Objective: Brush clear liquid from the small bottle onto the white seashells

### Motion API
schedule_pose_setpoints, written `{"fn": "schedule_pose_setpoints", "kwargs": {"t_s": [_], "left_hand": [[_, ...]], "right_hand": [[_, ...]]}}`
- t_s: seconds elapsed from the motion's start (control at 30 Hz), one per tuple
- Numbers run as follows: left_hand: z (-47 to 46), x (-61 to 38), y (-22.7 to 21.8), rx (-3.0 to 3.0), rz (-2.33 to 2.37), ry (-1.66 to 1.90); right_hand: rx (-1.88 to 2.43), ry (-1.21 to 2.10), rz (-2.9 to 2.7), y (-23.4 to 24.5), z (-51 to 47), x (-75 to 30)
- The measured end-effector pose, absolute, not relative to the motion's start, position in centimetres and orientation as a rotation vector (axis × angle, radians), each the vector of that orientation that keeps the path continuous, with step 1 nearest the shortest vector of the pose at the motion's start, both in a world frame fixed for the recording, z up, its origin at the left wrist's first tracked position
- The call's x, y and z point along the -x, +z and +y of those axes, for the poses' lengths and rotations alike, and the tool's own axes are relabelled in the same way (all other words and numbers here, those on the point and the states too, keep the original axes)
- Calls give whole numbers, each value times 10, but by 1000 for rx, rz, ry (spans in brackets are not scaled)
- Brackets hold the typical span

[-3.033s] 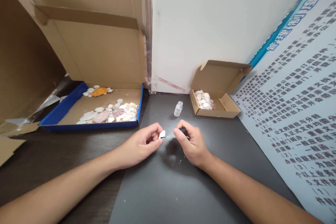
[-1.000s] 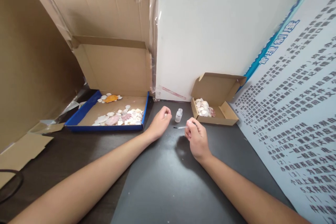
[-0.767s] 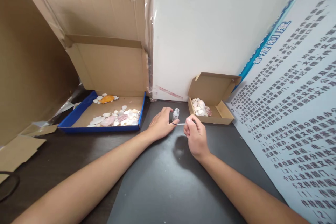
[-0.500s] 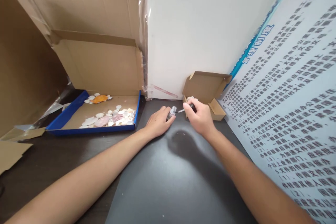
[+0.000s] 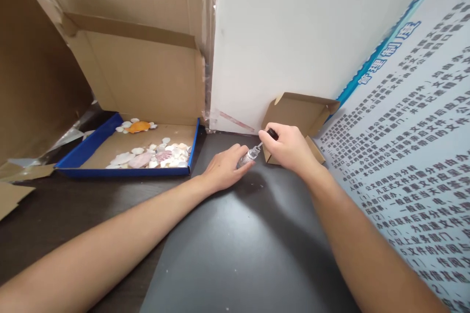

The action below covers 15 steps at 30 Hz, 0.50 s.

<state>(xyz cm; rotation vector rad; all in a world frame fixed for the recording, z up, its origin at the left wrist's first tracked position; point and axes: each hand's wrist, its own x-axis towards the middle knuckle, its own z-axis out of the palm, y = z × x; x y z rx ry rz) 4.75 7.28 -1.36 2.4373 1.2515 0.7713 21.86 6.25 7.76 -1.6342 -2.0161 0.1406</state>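
Observation:
My left hand (image 5: 223, 168) rests on the dark table and grips a small clear bottle (image 5: 248, 156), which is tilted toward the right. My right hand (image 5: 290, 149) pinches a black-capped brush (image 5: 270, 133) whose thin stem enters the bottle's mouth. The right hand covers most of a small open cardboard box (image 5: 299, 110) behind it. The small shell seen earlier in my left hand is not visible.
A shallow blue-edged cardboard tray (image 5: 91, 144) holds several pale shells (image 5: 161, 152) and an orange one (image 5: 138, 127) at the left. A white wall panel (image 5: 293, 34) stands behind. A printed poster (image 5: 411, 156) leans at the right. Cardboard sheets (image 5: 29, 68) line the left.
My left hand moved from holding a shell to grasping and tilting the bottle. My right hand carried the brush forward and put its tip into the bottle.

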Motion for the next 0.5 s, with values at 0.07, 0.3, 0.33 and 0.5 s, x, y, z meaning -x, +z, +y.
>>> {"fn": "schedule_pose_setpoints", "kwargs": {"t_s": [0.07,0.3,0.33,0.5], "left_hand": [[72,-48,-14,-2438,1230,778],[69,-48,-13,-2409,1188,800],[69,-48,-13,-2402,1179,802],[70,-47,-12,-2327,1114,849]], "right_hand": [[1628,159,-2031,77,63,-219],[1483,291,-2148,75,62,-221],[1460,319,-2168,75,62,-222],[1442,370,-2175,74,63,-224]]}}
